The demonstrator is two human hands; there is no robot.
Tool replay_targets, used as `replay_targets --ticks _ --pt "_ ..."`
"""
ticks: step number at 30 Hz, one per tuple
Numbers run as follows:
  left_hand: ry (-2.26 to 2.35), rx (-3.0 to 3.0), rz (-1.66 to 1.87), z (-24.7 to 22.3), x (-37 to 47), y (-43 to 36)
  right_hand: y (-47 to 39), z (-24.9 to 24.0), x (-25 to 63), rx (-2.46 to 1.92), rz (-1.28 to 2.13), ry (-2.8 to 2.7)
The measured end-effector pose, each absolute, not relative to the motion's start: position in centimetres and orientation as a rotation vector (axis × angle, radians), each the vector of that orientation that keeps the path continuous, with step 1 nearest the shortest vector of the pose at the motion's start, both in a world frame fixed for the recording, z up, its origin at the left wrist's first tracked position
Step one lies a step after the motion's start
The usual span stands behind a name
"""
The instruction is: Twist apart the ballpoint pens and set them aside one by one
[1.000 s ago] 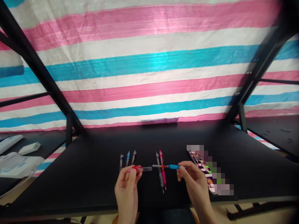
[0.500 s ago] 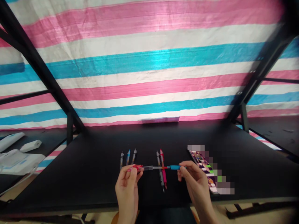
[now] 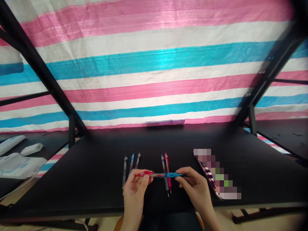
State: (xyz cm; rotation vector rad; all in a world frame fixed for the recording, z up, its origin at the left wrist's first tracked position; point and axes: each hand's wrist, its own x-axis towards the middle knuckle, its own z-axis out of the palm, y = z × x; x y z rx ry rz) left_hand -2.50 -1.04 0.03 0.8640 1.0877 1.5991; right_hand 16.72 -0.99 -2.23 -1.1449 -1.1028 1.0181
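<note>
My left hand (image 3: 136,186) pinches the red clip end of a clear pen barrel (image 3: 157,175). The pen's blue grip (image 3: 172,175) meets the barrel, and its tip end is held between the fingers of my right hand (image 3: 194,184). The pen lies level above the table. Behind it on the table are a grey pen (image 3: 163,162) and a pink-red pen (image 3: 167,160), side by side. Beyond my left hand lie a clear pen (image 3: 124,165), a blue-clipped pen (image 3: 132,160) and another clear pen (image 3: 138,158).
A phone (image 3: 208,173), partly pixelated, lies right of my right hand on the black table (image 3: 96,179). White devices (image 3: 21,166) with a cable sit on a surface at the left. Black metal bars (image 3: 45,77) and a striped sheet (image 3: 154,61) stand behind.
My hands have come closer together. The blue grip now meets the clear barrel, and the thin refill that showed between them is enclosed.
</note>
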Motion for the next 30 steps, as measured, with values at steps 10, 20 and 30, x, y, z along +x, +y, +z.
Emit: replay_targets --ticks 10,20,30 --pt "1.083 0.796 1.658 0.3 -2.5 -0.9 -1.2 -0.9 16.6 -1.073 1.021 -1.338" --pt "1.071 0.760 1.689 0.3 -2.4 -0.9 -1.1 -1.3 16.7 -1.092 1.005 -1.330" --pt "1.043 0.745 1.688 0.2 -2.5 -0.9 -0.9 -1.8 16.9 -1.107 0.989 -1.350"
